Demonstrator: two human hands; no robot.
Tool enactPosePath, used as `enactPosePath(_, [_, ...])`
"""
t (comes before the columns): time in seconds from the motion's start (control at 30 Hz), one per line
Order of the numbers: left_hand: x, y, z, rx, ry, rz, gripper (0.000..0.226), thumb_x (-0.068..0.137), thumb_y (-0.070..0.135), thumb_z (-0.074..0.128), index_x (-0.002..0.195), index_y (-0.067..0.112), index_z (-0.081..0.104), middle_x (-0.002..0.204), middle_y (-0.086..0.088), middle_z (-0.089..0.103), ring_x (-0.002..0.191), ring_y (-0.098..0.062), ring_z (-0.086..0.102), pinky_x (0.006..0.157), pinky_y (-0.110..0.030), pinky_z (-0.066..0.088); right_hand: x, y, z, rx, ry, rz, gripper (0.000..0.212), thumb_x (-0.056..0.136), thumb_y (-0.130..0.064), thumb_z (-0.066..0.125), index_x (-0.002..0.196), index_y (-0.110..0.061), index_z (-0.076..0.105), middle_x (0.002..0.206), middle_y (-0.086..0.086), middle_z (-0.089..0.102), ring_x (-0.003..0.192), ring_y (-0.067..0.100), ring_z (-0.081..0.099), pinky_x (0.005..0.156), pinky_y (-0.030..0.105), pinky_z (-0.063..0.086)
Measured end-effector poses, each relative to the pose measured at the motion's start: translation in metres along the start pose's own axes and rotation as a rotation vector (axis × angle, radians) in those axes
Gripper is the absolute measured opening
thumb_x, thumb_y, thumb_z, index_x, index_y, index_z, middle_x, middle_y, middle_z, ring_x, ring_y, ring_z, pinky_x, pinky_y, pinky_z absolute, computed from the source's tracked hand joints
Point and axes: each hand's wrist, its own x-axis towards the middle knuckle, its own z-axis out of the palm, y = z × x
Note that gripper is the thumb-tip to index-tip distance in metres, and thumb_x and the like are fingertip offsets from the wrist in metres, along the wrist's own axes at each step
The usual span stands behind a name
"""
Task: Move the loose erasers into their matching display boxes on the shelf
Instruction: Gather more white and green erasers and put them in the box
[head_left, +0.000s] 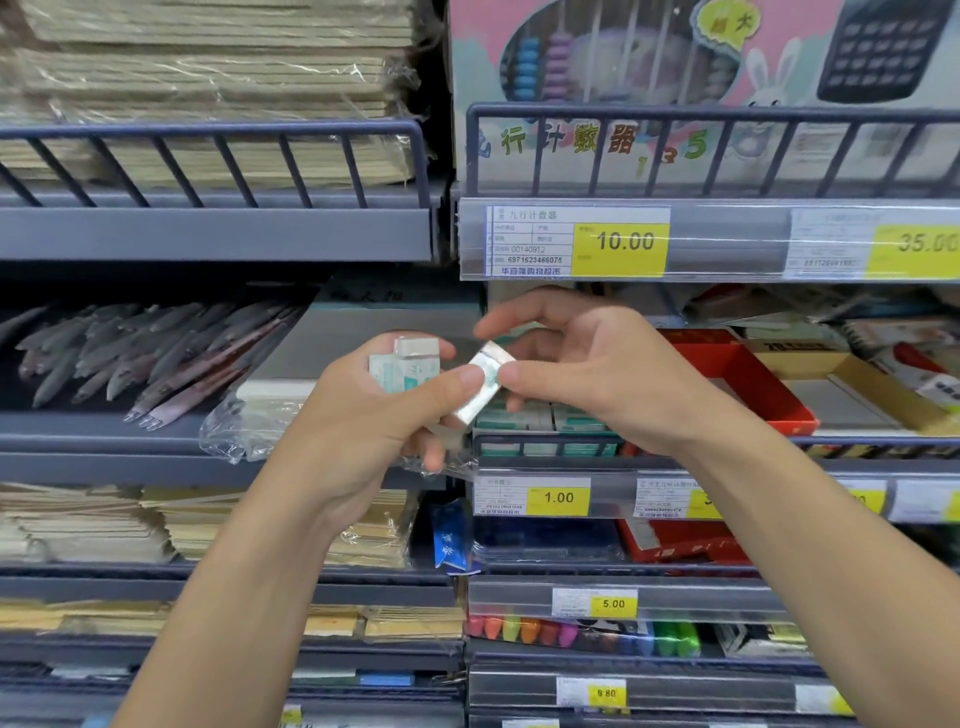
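Now a white eraser (484, 387) is pinched by the right hand (587, 369) while several sleeved erasers (406, 366) are gripped in the raised, curled left hand (374, 415)

Two hands are shown: the left hand (363, 415) and the right hand (587, 369). Two erasers are counted in the hands: one wrapped eraser (408, 364) in the left hand and one tilted eraser (485, 382) between the two hands. One display box of erasers (540, 418) is seen just behind the hands; the number of erasers inside cannot be told. One red box (753, 384) is seen to the right. Five yellow price tags can be read: 10.00 (621, 249), 35.00 (919, 249), 1.00 (558, 496), 5.00 (613, 604) and 8.80 (607, 692); further tags at the right are partly hidden. One abacus box (675, 78) is shown at far upper right.
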Motion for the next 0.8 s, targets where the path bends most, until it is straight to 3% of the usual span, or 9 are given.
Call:
enactPosePath(0.1, [0.001, -0.001, 0.000, -0.001, -0.006, -0.007, 0.049, 0.064, 0.033, 0.093, 0.103, 0.015, 0.071, 0.069, -0.010, 0.070, 0.051, -0.024, 0.056, 0.037, -0.025, 0.041, 0.000, 0.005, -0.008, -0.031, -0.068, -0.014, 0.026, 0.086, -0.003, 0.074, 0.111, -0.011, 0.071, 0.118, 0.007, 0.071, 0.101, 0.023, 0.068, 0.086, 0.028, 0.055])
enactPosePath(0.2, [0.001, -0.001, 0.001, -0.015, 0.016, 0.000, 0.049, 0.063, 0.039, 0.096, 0.097, 0.015, 0.071, 0.067, -0.005, 0.067, 0.052, -0.015, 0.056, 0.034, -0.022, 0.037, 0.003, 0.010, -0.019, -0.057, -0.056, 0.009, 0.021, 0.083, -0.012, 0.079, 0.102, -0.018, 0.075, 0.107, 0.008, 0.075, 0.094, 0.017, 0.069, 0.084, 0.025, 0.055])
enactPosePath(0.33, [0.003, -0.003, -0.002, -0.061, 0.057, -0.042, 0.031, 0.071, 0.023, 0.090, 0.094, 0.017, 0.071, 0.065, 0.000, 0.061, 0.050, -0.012, 0.052, 0.032, -0.019, 0.028, 0.016, 0.017, -0.038, -0.020, 0.217, 0.146, 0.020, 0.076, -0.017, 0.083, 0.093, -0.022, 0.075, 0.094, -0.006, 0.078, 0.080, 0.008, 0.071, 0.072, 0.016, 0.054])
enactPosePath(0.4, [0.003, -0.004, -0.002, -0.074, 0.062, -0.057, 0.027, 0.071, 0.021, 0.084, 0.094, 0.017, 0.070, 0.063, 0.000, 0.058, 0.048, -0.012, 0.049, 0.032, -0.017, 0.026, 0.027, 0.023, -0.044, -0.176, 0.348, 0.239, 0.017, 0.080, -0.015, 0.082, 0.089, -0.027, 0.073, 0.086, -0.013, 0.077, 0.074, 0.001, 0.069, 0.072, 0.013, 0.051])
enactPosePath(0.5, [0.005, -0.003, 0.000, -0.085, 0.063, -0.056, 0.026, 0.070, 0.019, 0.080, 0.094, 0.017, 0.069, 0.063, 0.003, 0.059, 0.050, -0.011, 0.048, 0.032, -0.016, 0.025, 0.043, 0.028, -0.044, -0.554, 0.346, 0.299, 0.015, 0.080, -0.026, 0.081, 0.079, -0.036, 0.070, 0.070, -0.030, 0.068, 0.069, -0.013, 0.061, 0.061, -0.002, 0.037])
enactPosePath(0.57, [0.006, -0.002, 0.000, -0.101, 0.050, -0.050, 0.029, 0.067, 0.022, 0.082, 0.092, 0.017, 0.068, 0.066, 0.004, 0.059, 0.051, -0.010, 0.048, 0.033, -0.016, 0.025, 0.051, 0.032, -0.040, -0.662, 0.319, 0.306, 0.014, 0.078, -0.027, 0.080, 0.076, -0.036, 0.069, 0.074, -0.028, 0.067, 0.074, -0.010, 0.061, 0.060, 0.000, 0.039])
enactPosePath(0.63, [0.007, -0.001, -0.001, -0.115, 0.034, -0.044, 0.029, 0.063, 0.028, 0.084, 0.086, 0.019, 0.069, 0.069, 0.004, 0.059, 0.053, -0.010, 0.049, 0.033, -0.016, 0.025, 0.057, 0.036, -0.034, -0.707, 0.276, 0.310, 0.013, 0.076, -0.025, 0.080, 0.076, -0.032, 0.069, 0.080, -0.022, 0.068, 0.081, -0.002, 0.064, 0.068, 0.011, 0.047])
enactPosePath(0.8, [0.008, -0.001, -0.003, -0.105, -0.004, -0.050, 0.013, 0.065, 0.031, 0.083, 0.073, 0.028, 0.073, 0.070, 0.003, 0.058, 0.053, -0.011, 0.049, 0.033, -0.016, 0.025, 0.062, 0.041, -0.031, -0.800, 0.161, 0.266, 0.015, 0.079, -0.023, 0.082, 0.087, -0.027, 0.070, 0.091, -0.014, 0.067, 0.090, 0.009, 0.065, 0.081, 0.024, 0.052])
